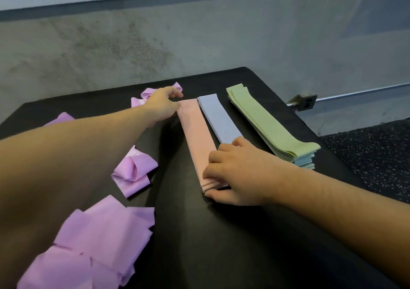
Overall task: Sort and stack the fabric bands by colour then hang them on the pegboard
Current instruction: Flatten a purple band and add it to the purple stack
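Note:
A stack of pink bands lies lengthwise on the black table. My right hand grips its near end, fingers on top and thumb under the edge. My left hand holds the far end with curled fingers. Right of it lie a stack of blue-grey bands and a stack of green bands on top of light blue ones. Loose purple bands lie crumpled at the left: one, a heap at the near left, and more behind my left hand.
The table's right edge drops to a speckled dark floor. A grey concrete wall stands behind the table, with a metal pipe and outlet box low at the right. No pegboard is in view.

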Available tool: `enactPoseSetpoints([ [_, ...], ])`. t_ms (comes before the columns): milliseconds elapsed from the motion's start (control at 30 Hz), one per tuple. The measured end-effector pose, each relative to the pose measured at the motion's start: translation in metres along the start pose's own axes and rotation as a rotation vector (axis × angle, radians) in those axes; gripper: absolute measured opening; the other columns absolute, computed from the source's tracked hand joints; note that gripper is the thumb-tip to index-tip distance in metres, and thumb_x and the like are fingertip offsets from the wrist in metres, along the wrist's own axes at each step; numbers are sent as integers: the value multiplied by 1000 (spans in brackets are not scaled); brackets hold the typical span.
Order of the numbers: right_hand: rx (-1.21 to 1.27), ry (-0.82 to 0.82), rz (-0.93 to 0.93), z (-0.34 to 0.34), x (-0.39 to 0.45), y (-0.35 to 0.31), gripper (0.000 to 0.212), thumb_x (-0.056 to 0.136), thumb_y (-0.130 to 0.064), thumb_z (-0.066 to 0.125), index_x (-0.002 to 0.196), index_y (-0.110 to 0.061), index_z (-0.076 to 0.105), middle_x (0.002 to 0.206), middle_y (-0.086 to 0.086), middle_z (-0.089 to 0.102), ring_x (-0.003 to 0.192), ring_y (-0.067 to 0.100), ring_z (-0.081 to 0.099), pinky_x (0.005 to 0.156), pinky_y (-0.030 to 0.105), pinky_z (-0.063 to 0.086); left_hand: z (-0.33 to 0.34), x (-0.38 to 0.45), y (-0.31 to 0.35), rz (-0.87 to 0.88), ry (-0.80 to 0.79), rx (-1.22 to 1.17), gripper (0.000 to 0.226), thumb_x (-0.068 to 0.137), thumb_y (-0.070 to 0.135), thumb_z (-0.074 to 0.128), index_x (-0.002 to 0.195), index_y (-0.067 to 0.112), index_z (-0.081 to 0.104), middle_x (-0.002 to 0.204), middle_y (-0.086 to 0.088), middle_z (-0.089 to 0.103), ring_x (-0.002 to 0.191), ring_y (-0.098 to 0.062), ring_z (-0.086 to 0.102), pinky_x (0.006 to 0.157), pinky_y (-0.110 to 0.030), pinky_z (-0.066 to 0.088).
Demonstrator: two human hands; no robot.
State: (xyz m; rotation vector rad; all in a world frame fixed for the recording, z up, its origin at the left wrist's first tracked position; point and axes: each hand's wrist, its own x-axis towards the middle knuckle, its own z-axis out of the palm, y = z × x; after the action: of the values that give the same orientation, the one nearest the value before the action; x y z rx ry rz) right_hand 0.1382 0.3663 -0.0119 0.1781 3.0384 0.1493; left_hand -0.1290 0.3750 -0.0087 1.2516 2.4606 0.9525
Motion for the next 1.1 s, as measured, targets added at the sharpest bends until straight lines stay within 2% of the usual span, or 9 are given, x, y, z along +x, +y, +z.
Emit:
enactPoseSetpoints([
  [67, -3, 22, 31, -5, -1, -2, 55, 98, -68, 32, 135, -35, 54, 133, -7, 52, 120, 16, 47, 107, 43, 37, -11, -21, -2, 43, -18, 31, 28, 99, 16, 60, 126, 19, 67, 124, 3, 61, 111, -10, 52, 89, -18, 24],
  [167, 47, 65, 77, -13, -3, -8, 56, 96, -72, 31, 138, -40, 49, 138, -9, 47, 124, 14, 43, 107, 40, 36, -25, -54, -13, 128, -104, 54, 23, 99, 14, 58, 119, 17, 68, 116, 6, 64, 106, -9, 57, 85, -14, 39],
  [400, 151, 138, 145, -26, 12, -25, 37, 100, -53, 44, 135, -42, 52, 137, -12, 52, 127, 11, 43, 107, 36, 36, -50, -119, -77, 262, -279, 280, 28, 97, 39, 63, 123, 28, 66, 125, 11, 60, 117, -8, 55, 105, -27, 41],
  [533, 227, 205, 177, -28, 50, -33, 30, 97, -42, 52, 125, -36, 62, 124, -8, 59, 116, 16, 51, 100, 39, 44, -65, -137, -112, 288, -216, 449, 39, 89, 62, 59, 112, 32, 70, 113, 11, 61, 106, -11, 57, 93, -33, 45],
  [700, 330, 160, 251, -26, 122, -32, 28, 96, -33, 54, 121, -30, 66, 114, -5, 58, 109, 16, 56, 95, 33, 48, -90, -133, -153, 295, -5, 540, 20, 95, 41, 62, 102, 26, 73, 107, 5, 61, 94, -19, 58, 68, -32, 35],
  [767, 328, 179, 267, -24, 154, -30, 28, 95, -31, 54, 119, -29, 67, 112, -5, 57, 111, 17, 54, 98, 35, 48, -95, -125, -179, 355, 138, 609, 25, 90, 45, 57, 100, 28, 71, 125, 0, 58, 110, -28, 56, 82, -36, 36],
  [867, 306, 181, 283, -20, 198, -26, 31, 94, -26, 54, 123, -27, 66, 126, -1, 59, 115, 21, 53, 100, 36, 45, -93, -118, -200, 373, 131, 520, 42, 85, 46, 44, 122, 36, 62, 155, 1, 40, 142, -23, 32, 114, -44, 20],
  [933, 302, 179, 298, -16, 229, -20, 35, 93, -22, 55, 127, -24, 64, 132, 1, 58, 117, 24, 55, 96, 37, 46, -90, -114, -203, 373, 39, 369, 58, 84, 45, 33, 134, 38, 61, 156, 7, 43, 140, -15, 37, 115, -39, 26],
  [1100, 359, 197, 415, -1, 295, 6, 53, 92, -14, 51, 144, -25, 47, 143, 8, 51, 118, 32, 56, 89, 38, 47, -86, -107, -204, 319, 70, 271, 66, 83, 46, 19, 123, 37, 71, 149, 16, 52, 134, -2, 42, 115, -31, 33],
])
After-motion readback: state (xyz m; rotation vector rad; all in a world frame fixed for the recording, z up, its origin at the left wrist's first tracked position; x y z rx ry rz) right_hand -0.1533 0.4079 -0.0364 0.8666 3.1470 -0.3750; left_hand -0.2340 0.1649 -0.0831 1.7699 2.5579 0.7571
